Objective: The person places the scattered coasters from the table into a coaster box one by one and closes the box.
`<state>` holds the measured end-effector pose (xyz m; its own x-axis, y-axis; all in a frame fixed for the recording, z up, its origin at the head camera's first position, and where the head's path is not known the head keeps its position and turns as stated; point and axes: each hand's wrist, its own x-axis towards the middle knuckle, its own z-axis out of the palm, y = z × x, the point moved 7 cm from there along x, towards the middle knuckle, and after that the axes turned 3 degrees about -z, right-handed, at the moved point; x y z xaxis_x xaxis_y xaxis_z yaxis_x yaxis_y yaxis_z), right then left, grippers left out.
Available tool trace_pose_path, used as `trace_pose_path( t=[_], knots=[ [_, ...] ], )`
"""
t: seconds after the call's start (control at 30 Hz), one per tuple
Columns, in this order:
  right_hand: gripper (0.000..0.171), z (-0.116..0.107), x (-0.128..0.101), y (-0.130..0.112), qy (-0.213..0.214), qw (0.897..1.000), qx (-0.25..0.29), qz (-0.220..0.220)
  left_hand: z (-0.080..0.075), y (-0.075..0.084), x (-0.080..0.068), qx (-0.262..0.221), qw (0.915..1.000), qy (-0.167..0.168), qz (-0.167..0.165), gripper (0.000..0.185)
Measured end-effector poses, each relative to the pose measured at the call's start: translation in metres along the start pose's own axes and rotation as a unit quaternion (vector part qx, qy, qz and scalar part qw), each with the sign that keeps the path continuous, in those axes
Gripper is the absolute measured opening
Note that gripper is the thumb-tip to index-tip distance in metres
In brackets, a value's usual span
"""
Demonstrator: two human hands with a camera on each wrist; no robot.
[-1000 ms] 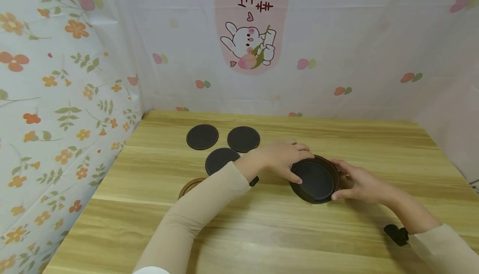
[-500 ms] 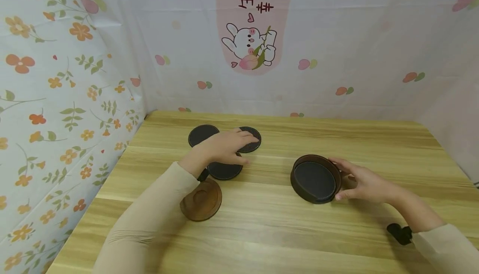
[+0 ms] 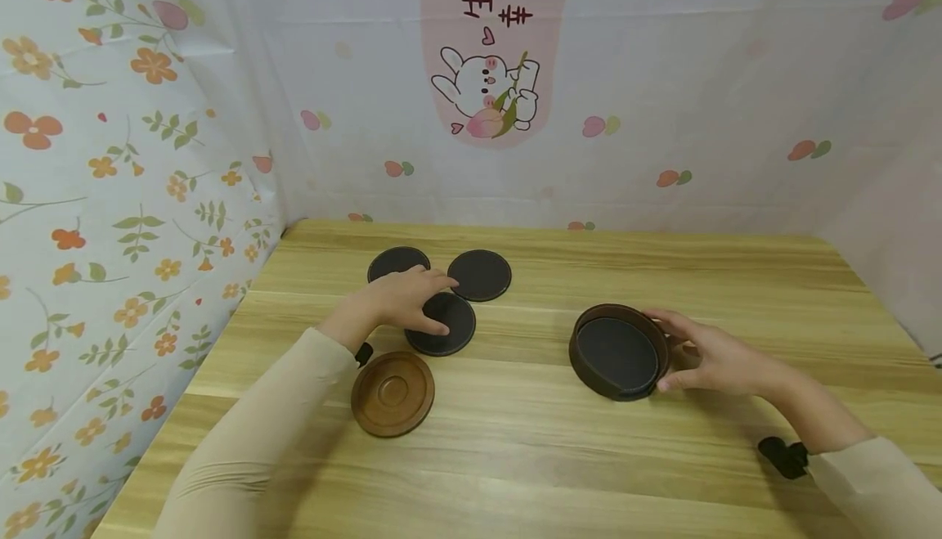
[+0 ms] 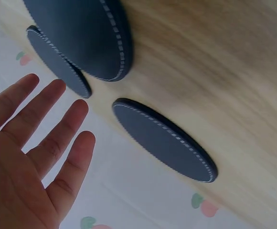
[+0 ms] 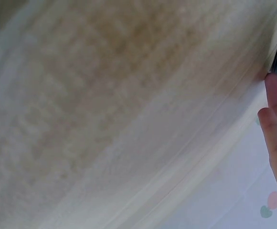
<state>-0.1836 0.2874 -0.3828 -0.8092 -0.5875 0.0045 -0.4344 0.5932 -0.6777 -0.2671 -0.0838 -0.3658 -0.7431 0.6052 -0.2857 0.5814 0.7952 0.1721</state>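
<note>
My left hand (image 3: pixel 403 298) hovers with spread fingers over a front black round coaster (image 3: pixel 458 325). A second coaster (image 3: pixel 480 276) lies behind it to the right, and a third coaster (image 3: pixel 390 261) behind to the left, partly covered by the hand. White stitching rims the coasters in the left wrist view, where the fingers (image 4: pixel 74 124) are apart from them. At the right, a dark brown round coaster holder (image 3: pixel 589 371) has a black disc lying inside. My right hand (image 3: pixel 710 367) grips the holder's right side, thumb in front and fingers behind.
A brown wooden saucer-like disc (image 3: pixel 392 396) lies in front of the coasters, near the left forearm. The wooden table (image 3: pixel 515 457) ends at a printed cloth backdrop (image 3: pixel 648 97), with a floral cloth (image 3: pixel 169 212) along the left.
My left hand has moved left from the holder to above the coasters, then drawn back slightly, uncovering the right rear coaster and the wooden disc. The right hand stays at the holder.
</note>
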Motion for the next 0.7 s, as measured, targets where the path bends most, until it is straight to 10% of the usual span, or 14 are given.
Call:
trace_pose_path(
  t=[0.7],
  knots=[
    [0.096,0.001,0.000,0.002,-0.003,1.000,-0.015,0.021,0.021,-0.008,0.006,0.037,0.9989,-0.017,-0.023,0.104]
  ],
)
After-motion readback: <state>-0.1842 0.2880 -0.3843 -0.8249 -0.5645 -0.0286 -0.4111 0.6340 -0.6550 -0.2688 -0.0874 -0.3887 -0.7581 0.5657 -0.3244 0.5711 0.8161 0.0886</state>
